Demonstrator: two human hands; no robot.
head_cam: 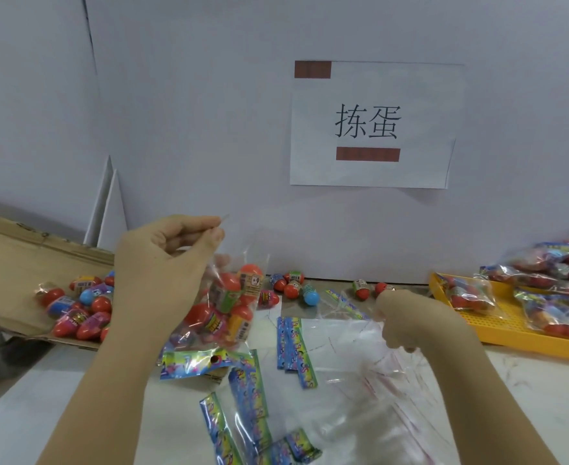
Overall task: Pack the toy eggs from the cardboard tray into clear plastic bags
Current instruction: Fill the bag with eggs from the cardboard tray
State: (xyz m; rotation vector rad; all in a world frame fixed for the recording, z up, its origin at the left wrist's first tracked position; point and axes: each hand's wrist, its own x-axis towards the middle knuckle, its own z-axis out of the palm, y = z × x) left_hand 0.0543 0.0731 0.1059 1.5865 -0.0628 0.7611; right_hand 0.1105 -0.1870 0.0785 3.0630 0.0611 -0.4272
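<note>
Lighting's bright and flat, probably soft light from above, with a cool bluish cast on the wall (175,95). Shadows are faint, just 1 thin one under the curled lower right edge of the paper sign (370,125). The clear plastic bags (377,380) catch a whitish sheen, so their edges wash out. The right hand (407,317) is smeared with blur and the left hand (162,273) is crisper. The whole frame is a bit soft, and the wide lens bends the cardboard tray (14,263) and yellow tray (511,333) at the sides.
</note>
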